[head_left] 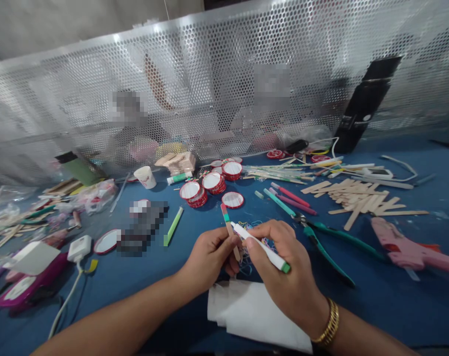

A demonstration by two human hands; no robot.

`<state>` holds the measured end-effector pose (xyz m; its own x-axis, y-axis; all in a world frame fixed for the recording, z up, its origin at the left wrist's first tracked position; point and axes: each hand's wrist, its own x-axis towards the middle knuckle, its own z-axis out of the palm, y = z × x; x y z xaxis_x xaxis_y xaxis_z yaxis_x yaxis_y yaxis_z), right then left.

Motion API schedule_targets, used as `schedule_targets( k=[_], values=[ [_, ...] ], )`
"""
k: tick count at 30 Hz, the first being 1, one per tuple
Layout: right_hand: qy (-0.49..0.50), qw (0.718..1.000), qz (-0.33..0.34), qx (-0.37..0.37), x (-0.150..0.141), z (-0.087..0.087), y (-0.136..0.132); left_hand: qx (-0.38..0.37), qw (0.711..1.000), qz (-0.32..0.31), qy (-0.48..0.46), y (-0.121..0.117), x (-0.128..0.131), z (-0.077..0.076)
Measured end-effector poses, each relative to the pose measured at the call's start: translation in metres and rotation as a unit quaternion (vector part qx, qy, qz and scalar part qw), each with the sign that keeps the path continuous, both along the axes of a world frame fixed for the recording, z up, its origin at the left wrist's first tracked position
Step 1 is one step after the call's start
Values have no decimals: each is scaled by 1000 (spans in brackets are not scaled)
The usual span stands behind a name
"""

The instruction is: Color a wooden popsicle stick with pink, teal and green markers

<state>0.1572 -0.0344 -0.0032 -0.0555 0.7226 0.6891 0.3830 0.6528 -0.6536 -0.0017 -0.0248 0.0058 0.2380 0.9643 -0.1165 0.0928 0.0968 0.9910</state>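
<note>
Landmark: white folded sheet [254,316], one, lying nearest you; paper or cloth, cannot tell.

Craft stick [229,226], one, just beyond the sheet's far edge; tip banded red and green, remainder bare wood; your left hand [212,253] has its thumb and fingers pinched on the lower part, presumably to steady it and leave the banded end clear.

White marker [271,255], one, green at its rear end; your right hand [286,264] grips it between thumb and fingers, the rest curled behind; it slants low across the stick, apparently for fine control; whether the nib touches the wood, cannot tell.

Thread tangle [246,269], multicoloured, beyond the sheet, partly under your hands; green-handled cutters [329,258], right of and beyond the sheet, handles towards you, which would suit a right-hand pick-up; pink glue gun [397,244], farther right of the sheet; loose wooden sticks [361,200], heaped beyond the sheet to its right, probably kept together as stock; pink pens [293,195], beyond the sheet, seemingly kept within reach; red-rimmed round pieces [213,183], several, well beyond the sheet, some stacked, perhaps to save room; pale-green pen [173,225], beyond the sheet to its left; paper cup [145,177], farther out on that side.
</note>
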Motion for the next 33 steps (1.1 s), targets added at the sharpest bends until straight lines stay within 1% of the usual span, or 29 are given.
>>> schedule_targets(
  k=[6,11,20,25,29,33],
  values=[
    [-11,1000,-1,-10,0,0,0,6,1000,-4,1,0,0,0],
    [-16,1000,-16,-19,1,0,0,11,1000,-6,11,1,-1,-1],
    [-16,1000,-10,-11,0,1,0,2,1000,-2,7,0,0,2],
    [-14,1000,-22,-12,0,0,1,9,1000,1,12,1,0,2],
    [-15,1000,-2,11,0,0,-1,7,1000,-3,-8,1,0,0],
    [-18,1000,7,11,-1,0,-2,11,1000,-5,-19,0,-1,-2]
  ],
)
